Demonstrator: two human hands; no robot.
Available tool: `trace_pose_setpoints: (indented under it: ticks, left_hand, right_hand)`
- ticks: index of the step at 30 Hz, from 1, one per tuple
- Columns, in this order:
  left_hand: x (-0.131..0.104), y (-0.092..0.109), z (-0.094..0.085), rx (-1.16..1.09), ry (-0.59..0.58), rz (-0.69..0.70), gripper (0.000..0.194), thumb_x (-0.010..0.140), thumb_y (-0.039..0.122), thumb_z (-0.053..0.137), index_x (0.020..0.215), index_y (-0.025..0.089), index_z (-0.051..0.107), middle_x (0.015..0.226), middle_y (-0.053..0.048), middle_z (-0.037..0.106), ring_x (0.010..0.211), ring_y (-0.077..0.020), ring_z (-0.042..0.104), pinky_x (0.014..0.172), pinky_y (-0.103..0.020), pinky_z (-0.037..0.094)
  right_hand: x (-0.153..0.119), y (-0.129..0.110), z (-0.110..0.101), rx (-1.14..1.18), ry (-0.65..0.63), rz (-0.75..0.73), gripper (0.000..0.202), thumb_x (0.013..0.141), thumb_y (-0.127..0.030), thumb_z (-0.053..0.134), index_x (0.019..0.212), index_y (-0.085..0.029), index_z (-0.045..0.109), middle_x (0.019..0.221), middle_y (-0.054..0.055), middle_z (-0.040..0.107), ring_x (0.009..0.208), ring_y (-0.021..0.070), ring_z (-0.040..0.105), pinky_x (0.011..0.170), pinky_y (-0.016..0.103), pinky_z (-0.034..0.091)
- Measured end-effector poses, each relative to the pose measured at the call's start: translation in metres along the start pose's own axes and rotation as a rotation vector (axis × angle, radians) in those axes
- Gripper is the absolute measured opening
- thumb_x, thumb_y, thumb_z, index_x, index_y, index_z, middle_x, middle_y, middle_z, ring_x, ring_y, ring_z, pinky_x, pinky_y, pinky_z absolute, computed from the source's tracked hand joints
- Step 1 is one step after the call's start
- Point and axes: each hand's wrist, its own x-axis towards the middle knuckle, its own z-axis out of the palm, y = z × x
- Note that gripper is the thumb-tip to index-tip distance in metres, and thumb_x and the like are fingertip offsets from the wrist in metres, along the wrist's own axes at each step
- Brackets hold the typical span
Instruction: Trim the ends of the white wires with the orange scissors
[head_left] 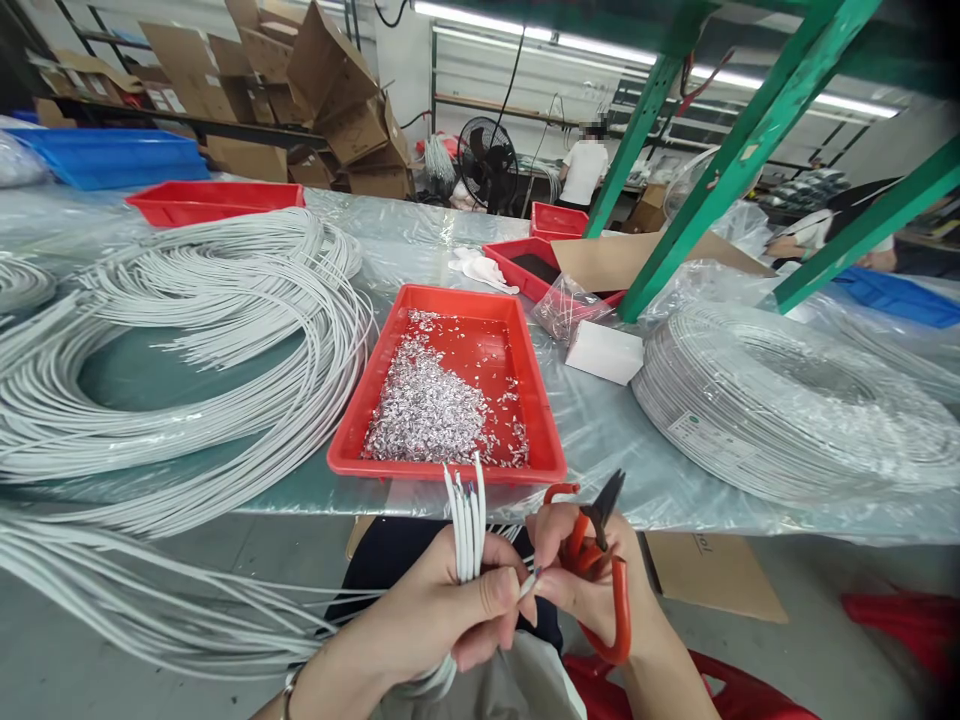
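A bunch of white cables (466,525) stands upright in my left hand (469,605), its cut ends above the fingers. One cable end (529,583) sticks out sideways between my left thumb and finger. My right hand (589,580) pinches the tip of that cable, where a little coloured wire shows. Red-handled scissors (604,520) hang in the same right hand, their dark blades pointing up and away. Just beyond both hands, a red tray (544,420) holds a heap of small shiny silver scraps (427,405).
Large coils of white cable (300,400) lie on the left of the table. A plastic-wrapped cable coil (780,400) and a white box (604,352) are on the right. Green posts (742,150) rise behind them. A person (585,170) stands in the background near a fan (487,163).
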Motion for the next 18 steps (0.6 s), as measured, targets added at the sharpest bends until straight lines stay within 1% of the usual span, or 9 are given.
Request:
trace_pose_setpoints:
  ticks: [2,4,7,9,12,14,16,17,18]
  left_hand:
    - [0.0,0.001,-0.001,0.004,0.009,-0.003,0.039,0.066,0.048,0.068,0.061,0.012,0.055,0.043,0.003,0.05,0.026,0.0002,0.029,0.028,-0.016,0.015]
    - [0.0,0.001,-0.003,0.014,0.005,-0.013,0.039,0.066,0.048,0.067,0.062,0.012,0.055,0.044,0.003,0.051,0.027,0.0002,0.028,0.028,-0.016,0.015]
    - [0.0,0.001,-0.006,0.032,-0.018,-0.044,0.039,0.066,0.049,0.067,0.063,0.012,0.055,0.045,0.003,0.05,0.028,-0.0001,0.028,0.029,-0.016,0.016]
    - [0.0,0.002,-0.004,0.05,0.0,-0.036,0.04,0.067,0.05,0.066,0.063,0.012,0.054,0.046,0.004,0.05,0.028,-0.0002,0.028,0.03,-0.016,0.016]
    - [0.0,0.004,0.001,0.129,0.113,0.064,0.039,0.069,0.051,0.063,0.065,0.014,0.051,0.051,0.004,0.05,0.03,0.0003,0.028,0.032,-0.016,0.016]
    - [0.0,0.003,0.004,0.228,0.192,0.149,0.037,0.073,0.05,0.059,0.066,0.015,0.05,0.049,0.006,0.046,0.031,-0.0008,0.028,0.033,-0.016,0.018]
    - [0.0,-0.001,0.006,0.347,0.28,0.243,0.03,0.078,0.044,0.055,0.069,0.015,0.053,0.044,0.009,0.039,0.033,-0.0034,0.028,0.035,-0.017,0.021]
    - [0.001,-0.003,0.006,0.407,0.342,0.302,0.025,0.08,0.039,0.055,0.07,0.016,0.054,0.043,0.009,0.037,0.035,-0.0048,0.03,0.036,-0.017,0.025]
    - [0.002,-0.005,0.005,0.464,0.417,0.369,0.02,0.08,0.034,0.055,0.07,0.016,0.056,0.044,0.008,0.038,0.038,-0.0064,0.034,0.039,-0.018,0.029]
  right_hand:
    - [0.0,0.0,0.0,-0.033,0.024,-0.012,0.01,0.07,-0.024,0.072,0.069,-0.021,0.062,0.05,-0.006,0.045,0.041,0.0077,0.033,0.037,0.02,0.026]
    - [0.0,-0.001,0.0,-0.068,0.022,-0.018,0.011,0.07,-0.024,0.071,0.067,-0.021,0.062,0.049,-0.006,0.042,0.04,0.0075,0.031,0.037,0.02,0.025]
    - [-0.001,-0.001,0.0,-0.092,-0.009,-0.023,0.012,0.071,-0.024,0.07,0.065,-0.02,0.06,0.05,-0.005,0.045,0.041,0.0085,0.035,0.038,0.02,0.027]
    - [-0.002,0.0,0.0,-0.102,-0.003,-0.015,0.011,0.071,-0.023,0.069,0.066,-0.021,0.059,0.05,-0.005,0.046,0.042,0.0091,0.036,0.038,0.02,0.027]
    - [-0.003,0.001,0.0,-0.148,0.066,-0.011,0.011,0.071,-0.019,0.068,0.068,-0.022,0.057,0.051,-0.006,0.042,0.041,0.0085,0.032,0.038,0.02,0.027]
    - [-0.003,0.001,0.002,-0.186,0.112,-0.026,0.013,0.071,-0.015,0.067,0.068,-0.022,0.057,0.05,-0.007,0.04,0.041,0.008,0.03,0.038,0.02,0.026]
    - [-0.003,0.002,0.007,-0.226,0.169,-0.046,0.015,0.069,-0.012,0.067,0.067,-0.022,0.056,0.049,-0.008,0.038,0.042,0.0077,0.029,0.038,0.019,0.026]
    - [-0.003,0.002,0.011,-0.245,0.204,-0.055,0.016,0.068,-0.011,0.067,0.066,-0.022,0.056,0.049,-0.008,0.038,0.042,0.0076,0.029,0.038,0.019,0.026]
    - [-0.003,0.003,0.015,-0.264,0.244,-0.062,0.016,0.067,-0.011,0.067,0.065,-0.022,0.056,0.049,-0.008,0.038,0.042,0.0075,0.029,0.038,0.018,0.026]
